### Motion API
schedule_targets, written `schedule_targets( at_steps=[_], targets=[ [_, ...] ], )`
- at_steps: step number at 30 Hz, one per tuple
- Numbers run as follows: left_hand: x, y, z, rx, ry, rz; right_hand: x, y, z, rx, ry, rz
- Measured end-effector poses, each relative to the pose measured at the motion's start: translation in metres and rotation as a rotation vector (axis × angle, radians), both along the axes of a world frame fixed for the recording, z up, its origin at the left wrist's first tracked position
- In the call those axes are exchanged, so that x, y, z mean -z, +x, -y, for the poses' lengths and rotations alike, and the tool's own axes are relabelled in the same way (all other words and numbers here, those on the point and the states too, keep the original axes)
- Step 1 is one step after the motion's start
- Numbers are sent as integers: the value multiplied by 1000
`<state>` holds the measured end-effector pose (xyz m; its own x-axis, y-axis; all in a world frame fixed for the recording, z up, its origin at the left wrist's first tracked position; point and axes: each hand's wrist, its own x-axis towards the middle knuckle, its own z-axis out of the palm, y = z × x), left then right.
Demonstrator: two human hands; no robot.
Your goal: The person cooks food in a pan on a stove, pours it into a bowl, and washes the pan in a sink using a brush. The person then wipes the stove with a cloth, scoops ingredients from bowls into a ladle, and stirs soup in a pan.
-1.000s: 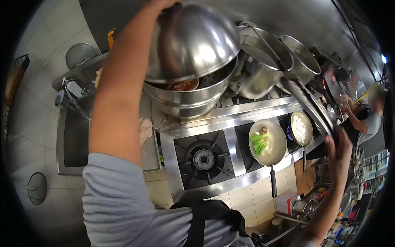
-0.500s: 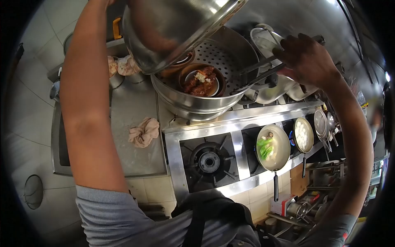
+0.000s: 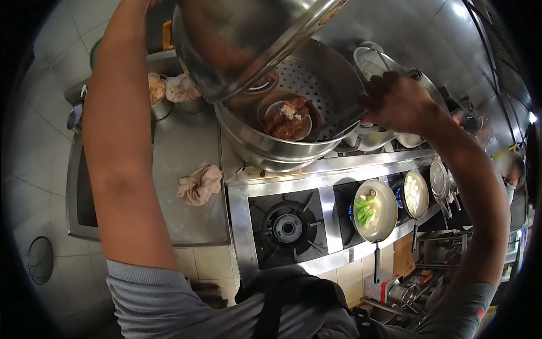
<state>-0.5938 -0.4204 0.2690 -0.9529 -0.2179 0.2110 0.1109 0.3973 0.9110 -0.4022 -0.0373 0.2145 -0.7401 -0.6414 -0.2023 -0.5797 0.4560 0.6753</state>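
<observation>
My left hand (image 3: 155, 3) is mostly cut off at the top edge; the big metal lid (image 3: 226, 45) hangs tilted from it, with the handle out of view. Below the lid is a metal steamer pot (image 3: 271, 144) with a perforated floor (image 3: 316, 79). Inside stands a bowl of reddish-brown food (image 3: 288, 117) with pale bits on top, and another bowl (image 3: 265, 82) sits partly under the lid. My right hand (image 3: 398, 101) is closed round dark metal tongs (image 3: 344, 117), whose lower ends reach into the steamer beside the nearer bowl. Their tips are hard to make out.
On the stove are an unlit burner (image 3: 288, 227), a pan with green vegetables (image 3: 375, 210) and a pan with white pieces (image 3: 416, 195). A cloth (image 3: 200, 184) lies on the left counter. Another pot (image 3: 420, 85) stands behind my right hand. Another person (image 3: 511, 169) is at far right.
The lid has swung up and left, uncovering the bowls. My right hand with the tongs has come from the right, over the stove, to the steamer. The view has shifted slightly.
</observation>
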Motion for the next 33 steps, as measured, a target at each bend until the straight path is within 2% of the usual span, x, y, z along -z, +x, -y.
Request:
schedule_targets(
  at_steps=[5, 8, 11, 16, 19, 22, 26, 29, 33],
  targets=[
    [-1, 13, -2, 23, 49, -4, 5, 2, -13, -48, -33, -32],
    [2, 13, -2, 69, 147, -16, -8, 6, -15, 110, 0, -31],
    [0, 16, -5, 93, 190, -26, -14, 6, -27, 62, 6, -99],
    [10, 23, -12, 228, 356, -127, -13, 0, -34, 169, -2, -76],
    [3, 18, -1, 127, 221, 15, -5, -11, -34, 229, 23, -50],
    [3, 24, -2, 92, 228, 11, 4, -21, -32, 262, 42, -56],
    [4, 26, -5, 179, 307, -4, 3, -24, -35, 229, 82, -101],
    [4, 32, -7, 199, 345, -14, -21, -13, -30, 311, 9, -188],
    [5, 24, -2, 209, 340, -18, -22, -11, -27, 219, -54, -282]
  ],
)
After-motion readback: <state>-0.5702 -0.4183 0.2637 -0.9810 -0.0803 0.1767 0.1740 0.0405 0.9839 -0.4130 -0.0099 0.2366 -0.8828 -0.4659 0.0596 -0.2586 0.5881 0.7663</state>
